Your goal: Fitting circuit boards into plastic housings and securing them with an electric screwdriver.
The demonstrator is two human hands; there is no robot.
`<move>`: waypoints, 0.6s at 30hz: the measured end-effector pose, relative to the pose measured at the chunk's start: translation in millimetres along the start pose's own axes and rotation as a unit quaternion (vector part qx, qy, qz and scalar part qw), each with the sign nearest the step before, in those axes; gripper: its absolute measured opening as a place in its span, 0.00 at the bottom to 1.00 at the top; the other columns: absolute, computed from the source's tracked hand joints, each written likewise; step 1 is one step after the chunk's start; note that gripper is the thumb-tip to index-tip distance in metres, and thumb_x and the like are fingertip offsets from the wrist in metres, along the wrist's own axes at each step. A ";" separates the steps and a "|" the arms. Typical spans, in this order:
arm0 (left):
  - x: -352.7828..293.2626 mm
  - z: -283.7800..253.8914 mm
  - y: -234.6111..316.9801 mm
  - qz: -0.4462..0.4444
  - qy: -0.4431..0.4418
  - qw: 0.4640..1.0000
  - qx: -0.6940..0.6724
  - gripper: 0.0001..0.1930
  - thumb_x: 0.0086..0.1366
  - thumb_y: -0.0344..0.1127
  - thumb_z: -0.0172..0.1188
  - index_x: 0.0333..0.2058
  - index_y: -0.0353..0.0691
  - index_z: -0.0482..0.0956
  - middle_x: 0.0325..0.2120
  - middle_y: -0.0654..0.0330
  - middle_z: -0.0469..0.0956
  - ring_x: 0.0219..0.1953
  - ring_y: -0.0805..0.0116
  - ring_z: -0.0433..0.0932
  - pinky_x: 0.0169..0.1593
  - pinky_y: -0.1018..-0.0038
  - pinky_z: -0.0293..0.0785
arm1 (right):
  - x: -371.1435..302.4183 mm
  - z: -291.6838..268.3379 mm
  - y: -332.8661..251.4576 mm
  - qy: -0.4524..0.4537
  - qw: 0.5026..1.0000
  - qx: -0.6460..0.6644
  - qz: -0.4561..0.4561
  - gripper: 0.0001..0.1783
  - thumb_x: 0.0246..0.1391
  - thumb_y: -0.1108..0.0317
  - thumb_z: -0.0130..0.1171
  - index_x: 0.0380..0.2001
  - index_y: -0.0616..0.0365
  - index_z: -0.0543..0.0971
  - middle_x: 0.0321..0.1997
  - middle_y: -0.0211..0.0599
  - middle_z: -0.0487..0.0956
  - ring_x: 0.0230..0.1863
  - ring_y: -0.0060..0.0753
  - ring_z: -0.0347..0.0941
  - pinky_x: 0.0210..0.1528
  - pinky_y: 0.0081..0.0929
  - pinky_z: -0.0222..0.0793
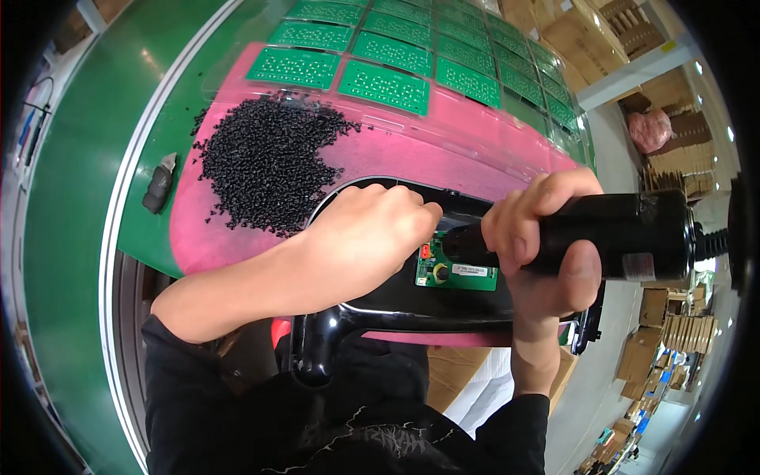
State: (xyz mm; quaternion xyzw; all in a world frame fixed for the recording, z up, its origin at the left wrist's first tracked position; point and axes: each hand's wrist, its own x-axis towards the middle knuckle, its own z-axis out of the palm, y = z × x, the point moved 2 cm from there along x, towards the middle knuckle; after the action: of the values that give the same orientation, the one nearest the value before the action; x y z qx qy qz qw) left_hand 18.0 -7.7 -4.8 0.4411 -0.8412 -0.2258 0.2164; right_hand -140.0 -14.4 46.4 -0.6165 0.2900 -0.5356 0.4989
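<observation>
A black plastic housing [380, 321] with a rounded handle-like end lies in front of me on the pink mat [396, 162]. Inside it sits a green circuit board [475, 279] with a red connector and a white label. Over the housing, beside the board, my left hand [376, 229] is closed with its fingers curled; whatever they pinch is hidden. My right hand [546, 237] grips a black electric screwdriver [633, 233], held almost level. Its narrow nose points left over the board, close to my left fingertips. The tip of the bit cannot be made out.
A heap of small black screws [269, 162] is spread on the mat at the left. Beyond it, clear trays hold several green circuit boards [385, 87]. A dark wrapped lump [159, 187] lies on the green table [146, 226]. Cardboard boxes [641, 348] stand at the right.
</observation>
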 end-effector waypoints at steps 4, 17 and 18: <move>1.0 2.9 -1.6 0.013 -0.018 0.999 -0.025 0.06 0.58 0.29 0.58 0.32 0.32 0.75 0.25 0.49 0.75 0.32 0.47 0.76 0.33 0.55 0.71 | 1.9 0.4 -0.5 -0.004 1.000 0.006 0.010 0.25 0.50 0.48 0.59 0.36 0.58 0.66 0.17 0.25 0.65 0.13 0.18 0.57 0.18 0.21 0.56; 5.6 2.1 1.7 0.000 -0.028 0.999 -0.030 0.07 0.58 0.31 0.59 0.32 0.33 0.77 0.29 0.49 0.77 0.34 0.46 0.77 0.35 0.57 0.72 | 0.1 -8.6 1.9 -0.016 0.997 0.071 -0.011 0.26 0.48 0.45 0.60 0.33 0.57 0.67 0.17 0.25 0.66 0.13 0.19 0.58 0.18 0.22 0.57; 6.7 1.5 1.0 0.001 -0.029 0.999 -0.029 0.07 0.58 0.31 0.59 0.32 0.33 0.77 0.29 0.49 0.77 0.34 0.46 0.77 0.35 0.57 0.72 | -5.4 -10.6 -2.5 0.003 0.998 0.067 -0.023 0.26 0.48 0.45 0.60 0.33 0.57 0.67 0.17 0.25 0.66 0.12 0.20 0.59 0.18 0.23 0.57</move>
State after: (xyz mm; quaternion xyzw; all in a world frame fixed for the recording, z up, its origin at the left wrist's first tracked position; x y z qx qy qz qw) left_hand 13.0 -12.6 -4.3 0.4269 -0.8407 -0.2625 0.2051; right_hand -151.8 -12.0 45.9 -0.5866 0.2410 -0.5668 0.5259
